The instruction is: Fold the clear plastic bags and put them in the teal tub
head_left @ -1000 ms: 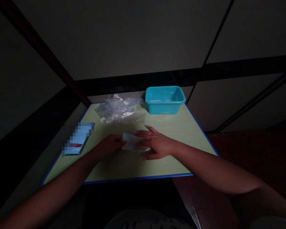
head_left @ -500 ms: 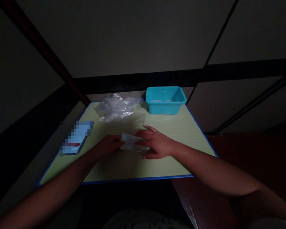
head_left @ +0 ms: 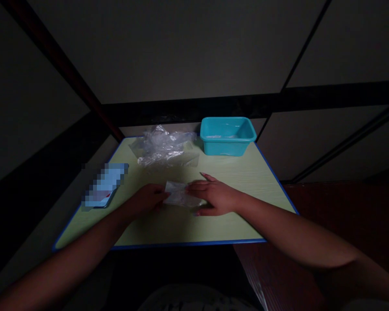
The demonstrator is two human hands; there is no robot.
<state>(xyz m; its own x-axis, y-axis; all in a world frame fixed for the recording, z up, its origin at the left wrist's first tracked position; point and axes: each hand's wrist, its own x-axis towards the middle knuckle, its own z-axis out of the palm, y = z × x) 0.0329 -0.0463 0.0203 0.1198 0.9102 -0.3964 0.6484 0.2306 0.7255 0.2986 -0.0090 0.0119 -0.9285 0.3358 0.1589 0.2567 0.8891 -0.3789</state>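
A small, clear plastic bag (head_left: 177, 194) lies flat near the middle of the table. Its left end is pinched between the thumb and fingers of my left hand (head_left: 150, 197). My right hand (head_left: 218, 196) rests palm down on the bag's right part, with its fingers stretched out and the thumb apart; it covers that end. Beyond my hands lies a crumpled pile of clear plastic bags (head_left: 167, 147). Whether the small bag holds anything, I cannot tell.
The small table (head_left: 246, 177) has a blue edge. A turquoise plastic basket (head_left: 227, 148) with some whitish pieces inside stands at the back right. On the left lies a phone (head_left: 105, 185), partly blurred out. A wall with dark bands rises behind.
The fingers of my right hand have slid slightly over the small bag, so more of it shows. My left hand keeps its pinch on the left end. The view has shifted slightly.
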